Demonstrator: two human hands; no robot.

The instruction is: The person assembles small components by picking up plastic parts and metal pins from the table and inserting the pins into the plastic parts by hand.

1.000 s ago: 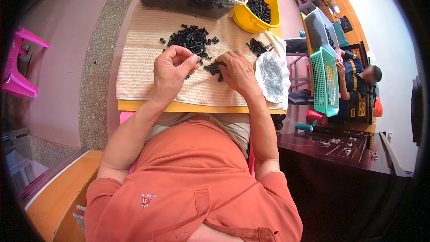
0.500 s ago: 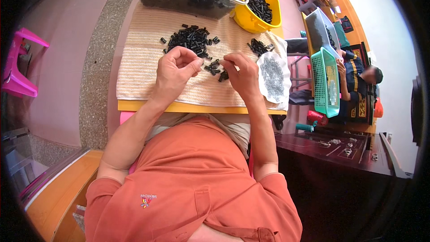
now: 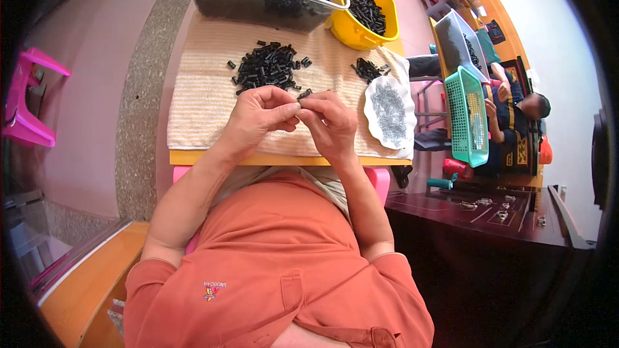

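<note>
My left hand and my right hand meet over the near part of a striped towel. Thumbs and fingers are pinched together at the tips, and whatever they hold is too small and covered to name. Just beyond the fingertips shows a small black piece; whether it is held or lies on the towel I cannot tell. Past my left hand sits a heap of short black tubular pieces. A smaller black pile lies beyond my right hand, beside a white wavy-edged dish of tiny clear or silvery bits.
A clear plastic bin full of black pieces stands at the far side, with a yellow bucket of them to its right. At right, another person sits by a green basket. A pink stool is at left.
My right hand has moved left and my left hand slightly right, so their fingertips now meet. They hide most of the small black cluster that lay between them.
</note>
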